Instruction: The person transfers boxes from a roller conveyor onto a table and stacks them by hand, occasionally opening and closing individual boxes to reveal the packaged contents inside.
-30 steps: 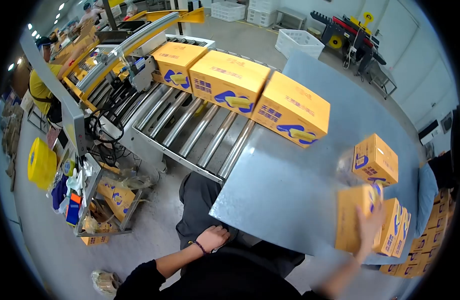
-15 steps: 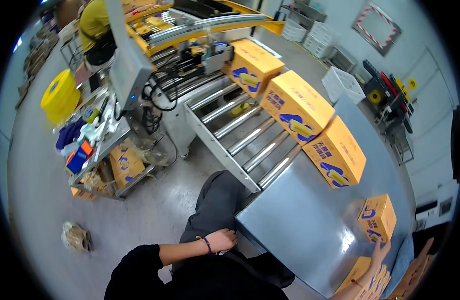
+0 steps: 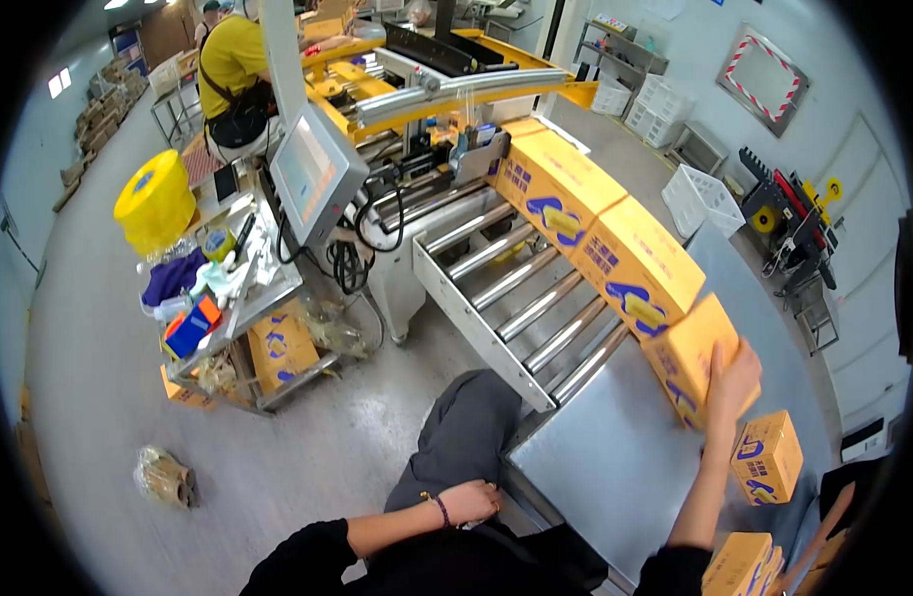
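Right hand (image 3: 734,377) part-open, thumb and fingers spread against the near end of the end box (image 3: 687,350). That box sits on the table (image 3: 595,447), last in a row reaching back along the rollers (image 3: 541,305). Loose box (image 3: 767,457) near it. Left hand (image 3: 471,504) at the lap; grip: cannot tell from here.

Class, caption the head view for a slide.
Right hand on a rectangular orange cardboard box beside silver metal rollers.
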`<state>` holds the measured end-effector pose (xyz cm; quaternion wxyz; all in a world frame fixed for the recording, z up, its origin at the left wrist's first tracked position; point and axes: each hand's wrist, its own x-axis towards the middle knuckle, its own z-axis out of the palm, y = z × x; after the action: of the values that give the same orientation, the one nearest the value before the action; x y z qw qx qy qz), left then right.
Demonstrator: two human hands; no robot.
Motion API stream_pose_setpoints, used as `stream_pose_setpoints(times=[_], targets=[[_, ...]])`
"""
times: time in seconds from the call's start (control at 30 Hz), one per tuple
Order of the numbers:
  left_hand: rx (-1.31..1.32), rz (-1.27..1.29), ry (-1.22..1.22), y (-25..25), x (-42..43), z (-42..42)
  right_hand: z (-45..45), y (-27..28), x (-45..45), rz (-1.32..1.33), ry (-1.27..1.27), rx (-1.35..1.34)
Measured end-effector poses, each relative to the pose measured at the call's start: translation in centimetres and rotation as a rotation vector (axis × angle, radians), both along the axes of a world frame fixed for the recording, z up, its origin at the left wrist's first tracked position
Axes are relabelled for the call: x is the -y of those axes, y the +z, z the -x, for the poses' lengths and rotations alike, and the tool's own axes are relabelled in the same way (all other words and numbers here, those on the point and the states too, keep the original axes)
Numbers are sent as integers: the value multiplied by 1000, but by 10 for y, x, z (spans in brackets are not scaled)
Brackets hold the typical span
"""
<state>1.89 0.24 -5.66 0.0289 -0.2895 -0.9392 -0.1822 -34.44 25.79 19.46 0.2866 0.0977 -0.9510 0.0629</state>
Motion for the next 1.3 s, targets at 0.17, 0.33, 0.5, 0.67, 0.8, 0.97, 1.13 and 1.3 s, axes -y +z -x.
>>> stream_pose_setpoints(times=[0.17,0.33,0.5,0.67,0.8,0.97,1.13,1.3], targets=[[4,9,-30,8,4,2,-138,43,-3,-58,61,378],[65,4,-78,20,1,4,-166,15,-62,1,148,415],[73,64,-4,23,-1,3,-234,5,-131,77,-233,449],[28,82,-16,32,2,9,-291,-19,-267,66,-708,385],[23,79,-9,35,1,11,-310,-17,-362,109,-855,408],[29,79,0,32,1,11,-264,12,-401,83,-1083,668],[18,110,2,38,-1,12,-115,8,-227,470,-12,301],[-29,87,32,38,0,10,25,32,-43,369,372,176]])
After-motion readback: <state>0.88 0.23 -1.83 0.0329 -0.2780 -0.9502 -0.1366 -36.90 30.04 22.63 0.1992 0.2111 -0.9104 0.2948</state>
